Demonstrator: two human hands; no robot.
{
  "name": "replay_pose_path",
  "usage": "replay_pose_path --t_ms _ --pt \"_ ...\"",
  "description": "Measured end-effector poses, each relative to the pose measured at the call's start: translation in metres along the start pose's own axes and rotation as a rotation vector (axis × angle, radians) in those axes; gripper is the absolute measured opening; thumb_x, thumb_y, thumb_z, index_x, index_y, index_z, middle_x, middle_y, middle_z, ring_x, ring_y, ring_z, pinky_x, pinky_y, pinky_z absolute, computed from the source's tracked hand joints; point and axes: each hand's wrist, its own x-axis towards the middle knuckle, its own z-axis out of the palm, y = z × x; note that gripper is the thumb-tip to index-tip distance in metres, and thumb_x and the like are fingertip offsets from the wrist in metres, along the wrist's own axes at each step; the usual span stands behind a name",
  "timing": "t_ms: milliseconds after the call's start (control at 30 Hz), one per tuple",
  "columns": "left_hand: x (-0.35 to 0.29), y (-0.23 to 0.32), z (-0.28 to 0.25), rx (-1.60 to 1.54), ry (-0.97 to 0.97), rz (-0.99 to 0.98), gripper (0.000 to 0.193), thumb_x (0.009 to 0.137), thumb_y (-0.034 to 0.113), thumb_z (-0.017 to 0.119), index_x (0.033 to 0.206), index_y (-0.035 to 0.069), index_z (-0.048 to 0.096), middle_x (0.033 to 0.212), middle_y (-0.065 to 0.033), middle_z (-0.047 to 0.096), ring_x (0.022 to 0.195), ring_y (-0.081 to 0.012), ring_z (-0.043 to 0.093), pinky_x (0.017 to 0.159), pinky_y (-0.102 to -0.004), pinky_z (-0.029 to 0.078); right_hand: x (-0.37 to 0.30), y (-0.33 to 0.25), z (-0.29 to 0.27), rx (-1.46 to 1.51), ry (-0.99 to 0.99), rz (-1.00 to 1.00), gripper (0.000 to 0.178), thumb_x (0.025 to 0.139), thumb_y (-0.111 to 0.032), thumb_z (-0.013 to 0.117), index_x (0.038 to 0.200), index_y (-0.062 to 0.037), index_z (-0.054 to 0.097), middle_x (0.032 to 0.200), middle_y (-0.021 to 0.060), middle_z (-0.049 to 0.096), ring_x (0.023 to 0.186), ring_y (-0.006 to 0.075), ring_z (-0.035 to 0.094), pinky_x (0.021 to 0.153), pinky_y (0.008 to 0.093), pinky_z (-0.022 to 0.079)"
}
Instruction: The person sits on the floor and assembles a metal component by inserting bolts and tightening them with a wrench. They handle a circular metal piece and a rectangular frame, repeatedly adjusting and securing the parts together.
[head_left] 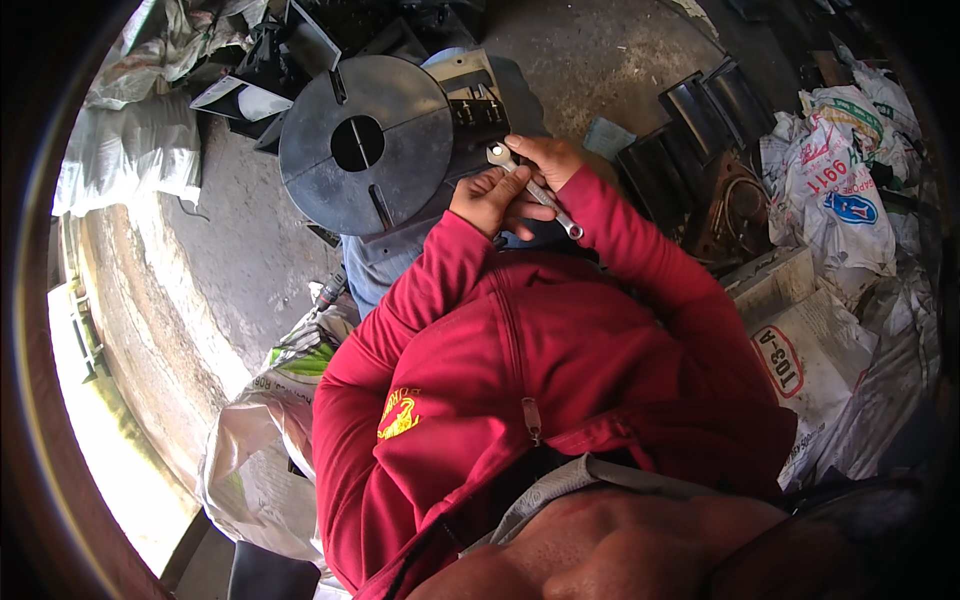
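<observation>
A silver combination wrench (565,216) lies slantwise between my hands, its open jaw pointing up and left and its ring end down and right. My left hand (492,200) is closed round the shaft, thumb pressed on top. From the right, my right hand (550,160) reaches over to the open jaw, thumb and fingertip pinched close beside it. What sits between those fingertips is too small to make out. Just left of the hands is a large dark round plate (410,115) with a central hole and slots, resting above my legs.
Black metal brackets (315,40) are piled beyond the plate. Dark channel-shaped parts (690,115) and a rusty ring-shaped part (745,205) stand to the right. White printed sacks (830,170) line the far right; another sack (260,440) lies at my left. A drill-like tool (330,288) is near my left leg.
</observation>
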Motion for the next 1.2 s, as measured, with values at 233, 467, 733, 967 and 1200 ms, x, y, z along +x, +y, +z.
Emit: replay_pose_path --t_ms 233,467,733,967,1200 --pt "-0.031 0.019 -0.029 0.247 0.049 0.158 0.026 0.093 0.027 0.053 0.09 0.002 0.061 0.061 -0.0029 0.06 0.042 -0.0069 0.047 0.039 -0.0207 0.034 0.015 0.016 -0.015 -0.018 0.033 -0.05 0.034 0.083 -0.03 0.065 0.059 -0.0132 0.049 0.047 -0.0047 0.038 0.035 0.0051 0.029 0.035 0.0238 0.019" --pt "-0.031 0.017 -0.002 0.2 -0.012 -0.062 0.026 0.093 0.026 0.053 0.096 -0.001 0.055 0.085 -0.0131 0.067 0.064 -0.0171 0.067 0.039 -0.0213 0.046 0.011 0.014 -0.012 -0.129 0.061 -0.095 0.033 0.084 -0.031 0.063 0.06 -0.0122 0.051 0.048 -0.0051 0.038 0.036 0.0041 0.029 0.035 0.0242 0.018" --pt "0.003 -0.001 0.001 -0.043 -0.02 -0.073 0.035 0.094 0.024 0.05 0.105 -0.008 0.056 0.092 -0.0212 0.065 0.076 -0.0245 0.068 0.044 -0.0239 0.053 0.001 -0.003 -0.007 -0.042 -0.037 0.016 0.024 0.086 -0.03 0.06 0.079 -0.007 0.06 0.063 0.0017 0.057 0.049 0.0079 0.051 0.042 0.0237 0.041" --pt "-0.002 -0.001 0.006 0.0 0.023 -0.021 0.032 0.094 0.027 0.05 0.099 -0.003 0.059 0.082 -0.0142 0.066 0.055 -0.015 0.062 0.04 -0.0223 0.046 -0.001 -0.008 -0.009 -0.111 -0.088 0.019 0.028 0.086 -0.033 0.061 0.075 -0.007 0.059 0.06 0.002 0.056 0.045 0.0083 0.049 0.039 0.0231 0.036" --pt "-0.033 0.021 -0.031 0.347 0.076 0.147 0.027 0.092 0.028 0.054 0.082 0.004 0.059 0.058 -0.0008 0.056 0.048 -0.0073 0.049 0.047 -0.0204 0.037 0.015 0.014 -0.014 -0.072 0.042 -0.066 0.038 0.082 -0.033 0.066 0.055 -0.0132 0.047 0.046 -0.0035 0.039 0.036 0.0049 0.03 0.035 0.0242 0.02"
